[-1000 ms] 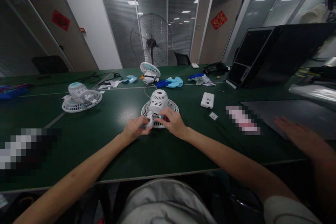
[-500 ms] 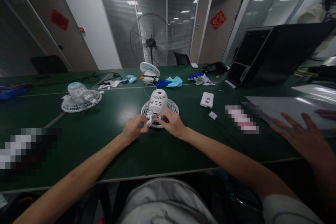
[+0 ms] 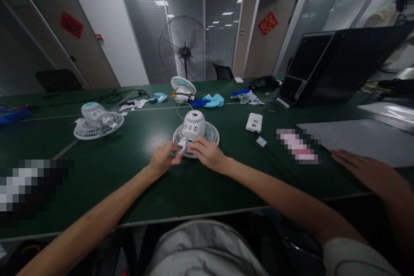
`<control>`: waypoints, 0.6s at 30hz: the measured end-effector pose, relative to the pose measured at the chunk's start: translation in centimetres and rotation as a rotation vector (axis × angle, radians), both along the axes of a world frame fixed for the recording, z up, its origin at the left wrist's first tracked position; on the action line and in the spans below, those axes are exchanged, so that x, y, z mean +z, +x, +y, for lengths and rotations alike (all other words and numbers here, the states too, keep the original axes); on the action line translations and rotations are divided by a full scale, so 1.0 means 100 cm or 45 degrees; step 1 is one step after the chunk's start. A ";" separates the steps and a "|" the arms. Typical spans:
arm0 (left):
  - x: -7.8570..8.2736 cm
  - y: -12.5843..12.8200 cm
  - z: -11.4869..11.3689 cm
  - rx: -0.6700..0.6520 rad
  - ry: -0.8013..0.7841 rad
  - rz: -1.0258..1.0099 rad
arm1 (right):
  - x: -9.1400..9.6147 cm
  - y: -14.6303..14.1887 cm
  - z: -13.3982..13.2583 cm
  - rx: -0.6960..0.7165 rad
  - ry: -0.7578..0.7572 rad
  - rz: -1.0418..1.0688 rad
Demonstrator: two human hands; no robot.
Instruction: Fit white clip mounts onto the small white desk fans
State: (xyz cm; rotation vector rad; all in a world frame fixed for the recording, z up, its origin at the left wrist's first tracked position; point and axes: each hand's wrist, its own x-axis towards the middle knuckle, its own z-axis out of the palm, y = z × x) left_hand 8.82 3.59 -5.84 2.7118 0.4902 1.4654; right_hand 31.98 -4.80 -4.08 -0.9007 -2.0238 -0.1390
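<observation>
A small white desk fan [image 3: 195, 127] lies face down on the green table [image 3: 136, 181], its motor housing pointing up. My left hand [image 3: 162, 160] and my right hand [image 3: 208, 153] meet at the fan's near edge. Both pinch a small white part [image 3: 182, 146] attached to the fan's base. The fingers of both hands are curled closed around it.
Another white fan [image 3: 97, 120] lies at the left, a third fan [image 3: 183, 87] farther back among blue blades [image 3: 213, 101]. A white box [image 3: 254, 122] sits right of my fan. Another person's hand [image 3: 362, 168] rests flat on the table at the right, beside a grey sheet [image 3: 365, 138].
My hands stay on the small part at the fan, shifting slightly. The other person's hand at the right has lowered flat onto the table.
</observation>
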 end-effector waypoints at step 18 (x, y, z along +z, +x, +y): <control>0.022 0.034 -0.032 -0.451 -1.752 -0.597 | -0.003 0.004 0.003 -0.191 -0.124 0.336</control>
